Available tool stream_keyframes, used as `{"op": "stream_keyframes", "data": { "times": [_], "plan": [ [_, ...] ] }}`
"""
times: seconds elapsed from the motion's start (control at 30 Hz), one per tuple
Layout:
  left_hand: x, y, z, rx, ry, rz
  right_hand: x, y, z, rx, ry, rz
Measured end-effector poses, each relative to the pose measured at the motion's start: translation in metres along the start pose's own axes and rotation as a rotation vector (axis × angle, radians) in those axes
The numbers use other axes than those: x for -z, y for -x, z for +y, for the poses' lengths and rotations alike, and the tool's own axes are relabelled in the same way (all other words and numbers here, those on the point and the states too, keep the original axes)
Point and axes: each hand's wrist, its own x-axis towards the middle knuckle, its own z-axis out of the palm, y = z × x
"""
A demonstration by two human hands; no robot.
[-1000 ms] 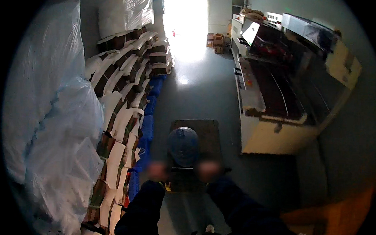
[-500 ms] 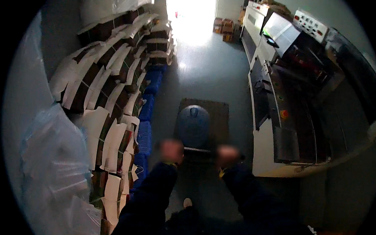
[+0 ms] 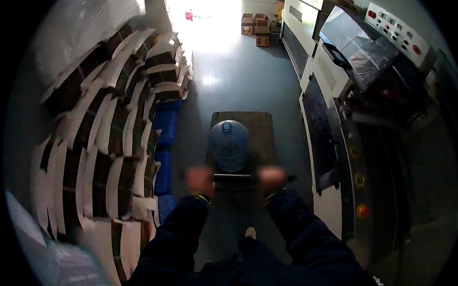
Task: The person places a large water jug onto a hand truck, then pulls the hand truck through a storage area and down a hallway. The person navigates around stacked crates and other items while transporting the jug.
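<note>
In the head view, the left hand and the right hand grasp the push handle of a flat platform trolley, their fingers wrapped round it, though blur hides each finger's exact place. A blue translucent water jug rests on the platform just beyond the handle, left of its middle. Strapped bundles with white sheets line the left, beside blue plastic pallets, and a beige machine stands right.

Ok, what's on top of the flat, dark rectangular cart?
A translucent blue, rounded plastic jug sits left of centre on the cart; whatever lies directly beneath the jug is hidden.
</note>
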Motion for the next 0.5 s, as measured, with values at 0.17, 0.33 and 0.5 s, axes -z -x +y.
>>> {"op": "stream_keyframes", "data": {
  "times": [0.17, 0.33, 0.5],
  "plan": [
    [0.001, -0.136, -0.018, -0.086, 0.033, 0.004, -0.099, -0.062, 0.083, -0.051, -0.079, -0.149],
    [0.002, -0.269, -0.027, -0.053, 0.014, -0.201, -0.157, -0.152, 0.145, -0.017, -0.098, -0.255],
    [0.007, -0.392, -0.015, -0.127, 0.048, 0.021, -0.242, -0.207, 0.241, 0.052, -0.063, -0.005]
  ]
}}
